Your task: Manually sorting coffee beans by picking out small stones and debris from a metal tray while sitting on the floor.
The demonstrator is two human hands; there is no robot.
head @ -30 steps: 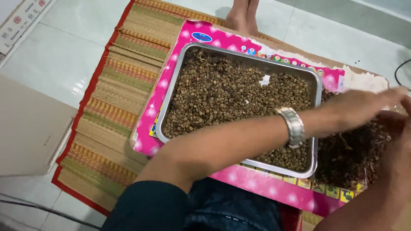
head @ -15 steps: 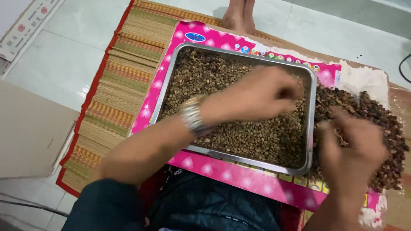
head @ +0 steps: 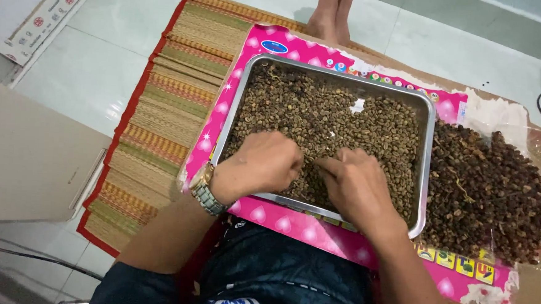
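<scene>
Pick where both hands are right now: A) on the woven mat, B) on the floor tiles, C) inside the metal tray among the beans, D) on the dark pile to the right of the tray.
C: the left hand and right hand both rest on the beans at the near side of the tray, away from the dark pile.

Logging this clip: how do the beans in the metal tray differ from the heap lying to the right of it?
The beans in the tray are lighter, olive-brown and spread in a flat layer; the heap beside it is darker, reddish-brown, with bits of stem mixed in. The tray's beans are walled in by a metal rim; the heap lies loose. Both hands, left and right, rest on the tray's beans; the heap is untouched.
</scene>
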